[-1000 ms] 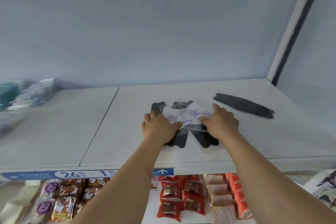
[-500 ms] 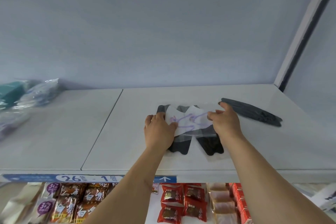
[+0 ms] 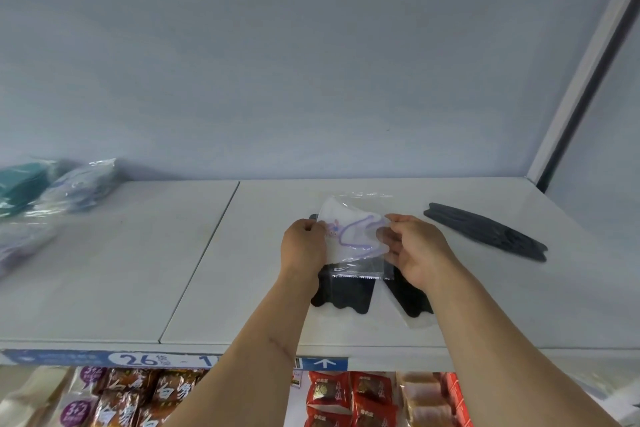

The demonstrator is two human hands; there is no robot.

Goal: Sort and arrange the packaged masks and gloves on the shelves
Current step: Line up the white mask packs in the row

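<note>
White mask (image 3: 349, 236) in clear packet, pinched between left hand (image 3: 303, 246) and right hand (image 3: 414, 250).

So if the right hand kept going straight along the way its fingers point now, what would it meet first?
The right hand points up-left, its fingers already behind the white mask packet it pinches. Beyond that packet, the left hand on the opposite edge looks next in line, though depth is hard to judge.

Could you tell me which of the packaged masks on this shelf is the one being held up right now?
The white mask with purple drawing in a clear bag, pinched between left hand and right hand; the black ones lie flat beneath.
</note>
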